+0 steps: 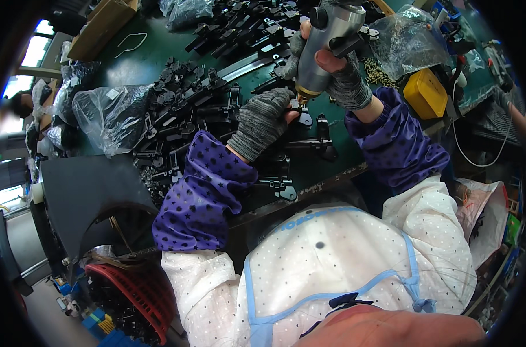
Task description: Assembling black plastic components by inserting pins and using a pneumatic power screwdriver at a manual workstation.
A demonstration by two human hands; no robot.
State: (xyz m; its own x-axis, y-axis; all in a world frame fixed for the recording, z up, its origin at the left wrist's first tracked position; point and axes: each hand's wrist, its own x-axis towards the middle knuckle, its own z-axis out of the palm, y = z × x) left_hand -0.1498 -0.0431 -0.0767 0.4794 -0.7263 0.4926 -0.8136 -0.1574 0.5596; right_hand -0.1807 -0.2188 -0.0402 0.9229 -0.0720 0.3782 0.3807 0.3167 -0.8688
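Head view: your right hand (339, 74), in a grey knit glove, is closed around the silver cylindrical power screwdriver (322, 49). Its long axis stands near upright, brass tip down. Directly beneath the tip, your gloved left hand (263, 121) is curled, apparently pinching the small black metal bracket (302, 117) against the green bench mat (141, 58); the left hand is nearer to the bracket.

my left hand (263, 118) pins a bracket (302, 117) on the table (135, 63), my right hand (341, 75) and its power screwdriver (321, 49) above, heaped parts (188, 110) to the left.
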